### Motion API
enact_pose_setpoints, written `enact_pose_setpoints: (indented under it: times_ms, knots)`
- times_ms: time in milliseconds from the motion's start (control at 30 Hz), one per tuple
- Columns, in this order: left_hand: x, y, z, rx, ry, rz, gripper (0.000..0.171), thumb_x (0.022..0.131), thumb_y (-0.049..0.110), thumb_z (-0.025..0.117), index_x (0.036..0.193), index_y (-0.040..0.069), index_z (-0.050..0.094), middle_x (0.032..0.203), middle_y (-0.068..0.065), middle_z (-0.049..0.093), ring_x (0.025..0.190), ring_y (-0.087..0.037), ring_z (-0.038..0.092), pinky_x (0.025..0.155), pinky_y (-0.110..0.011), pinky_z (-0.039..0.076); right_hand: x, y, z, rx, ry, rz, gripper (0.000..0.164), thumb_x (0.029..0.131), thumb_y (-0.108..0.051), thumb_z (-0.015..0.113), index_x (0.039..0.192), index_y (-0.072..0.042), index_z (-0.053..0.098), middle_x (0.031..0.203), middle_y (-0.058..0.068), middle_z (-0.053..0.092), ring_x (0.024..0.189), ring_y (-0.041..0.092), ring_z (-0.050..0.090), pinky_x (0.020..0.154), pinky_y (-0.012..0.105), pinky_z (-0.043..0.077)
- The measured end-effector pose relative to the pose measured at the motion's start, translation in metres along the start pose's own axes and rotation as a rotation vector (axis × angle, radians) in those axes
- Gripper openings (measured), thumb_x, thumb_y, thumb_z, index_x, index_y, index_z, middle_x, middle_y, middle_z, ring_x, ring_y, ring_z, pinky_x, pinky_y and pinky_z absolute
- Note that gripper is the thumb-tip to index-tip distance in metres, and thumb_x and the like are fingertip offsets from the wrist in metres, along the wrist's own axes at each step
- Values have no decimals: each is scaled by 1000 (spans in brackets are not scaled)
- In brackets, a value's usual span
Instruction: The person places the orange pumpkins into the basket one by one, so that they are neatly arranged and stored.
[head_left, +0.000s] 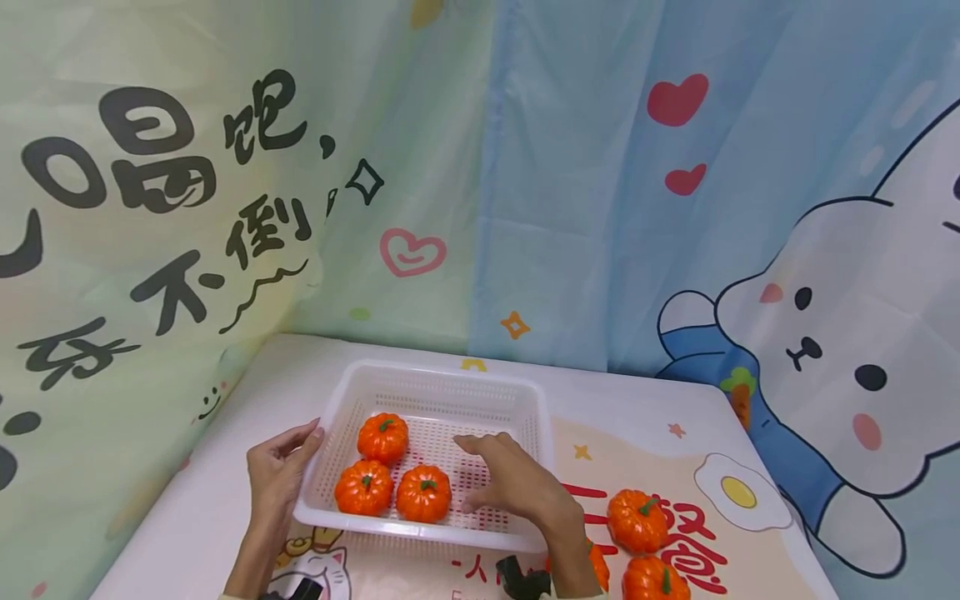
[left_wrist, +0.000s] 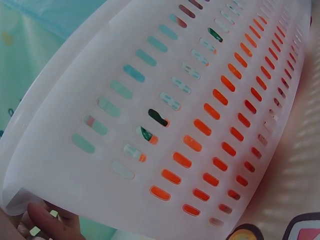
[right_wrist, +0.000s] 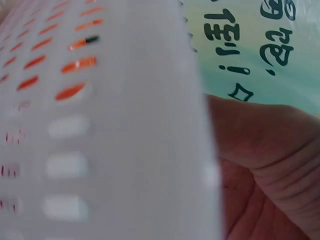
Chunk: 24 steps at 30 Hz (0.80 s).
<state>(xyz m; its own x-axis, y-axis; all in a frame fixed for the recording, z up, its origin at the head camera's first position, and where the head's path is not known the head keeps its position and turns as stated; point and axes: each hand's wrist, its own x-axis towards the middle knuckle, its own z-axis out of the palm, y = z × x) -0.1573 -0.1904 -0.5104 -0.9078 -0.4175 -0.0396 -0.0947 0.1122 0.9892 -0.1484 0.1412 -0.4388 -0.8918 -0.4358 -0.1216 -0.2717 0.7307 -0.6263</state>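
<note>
A white plastic basket (head_left: 442, 373) with slotted walls stands on the table, holding three small orange pumpkins: one at the back (head_left: 383, 438), one at front left (head_left: 363, 488) and one beside it (head_left: 423, 493). My left hand (head_left: 279, 467) grips the basket's left rim; in the left wrist view its thumb (left_wrist: 50, 222) shows at the rim's corner. Over the basket's right half, my right hand (head_left: 517, 483) has its thumb and fingers apart with nothing between them. In the right wrist view, the basket wall (right_wrist: 155, 150) hides part of that hand.
Right of the basket, more pumpkins lie on the printed tablecloth (head_left: 600, 400): one (head_left: 637, 521), another (head_left: 656, 579) at the bottom edge, and a third (head_left: 597, 568) partly behind my right forearm. A printed curtain (head_left: 555, 183) hangs behind the table.
</note>
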Motion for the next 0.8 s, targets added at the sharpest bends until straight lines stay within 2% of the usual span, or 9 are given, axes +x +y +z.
enact_pose_setpoints:
  times_ms: [133, 300, 533, 600, 800]
  knots:
    - [-1, 0, 1, 7, -1, 7, 37, 104, 24, 76, 133, 0, 76, 120, -10, 82, 81, 0, 71, 73, -17, 63, -6, 0, -5, 9, 25, 14, 78, 83, -20, 96, 154, -9, 63, 145, 15, 71, 131, 34, 58, 117, 61, 52]
    - [1, 1, 1, -2, 3, -3, 37, 104, 22, 77, 134, 0, 76, 112, 0, 83, 80, 1, 71, 73, -16, 63, -13, 3, -10, 11, 62, 12, 82, 82, -20, 97, 154, -6, 62, 144, 18, 71, 131, 36, 58, 117, 63, 51]
    - [5, -1, 1, 7, -7, -31, 41, 103, 22, 78, 136, 0, 73, 107, 9, 83, 79, 4, 70, 72, -14, 61, -23, 8, -17, 22, 95, 107, 84, 81, -25, 97, 156, -14, 61, 148, 12, 68, 133, 33, 55, 115, 65, 53]
    - [5, -2, 1, 10, -4, -32, 40, 103, 22, 78, 136, 0, 74, 108, 8, 83, 79, 4, 70, 72, -14, 61, -26, 9, -20, 28, 111, 122, 84, 81, -26, 97, 156, -14, 62, 150, 11, 67, 133, 33, 55, 115, 66, 52]
    - [5, -1, 0, -21, -6, -31, 40, 103, 21, 78, 137, -1, 73, 90, 29, 75, 79, 4, 71, 72, -14, 62, -32, 16, -25, 28, 156, 168, 84, 81, -26, 98, 156, -15, 62, 151, 9, 69, 126, 32, 57, 113, 63, 56]
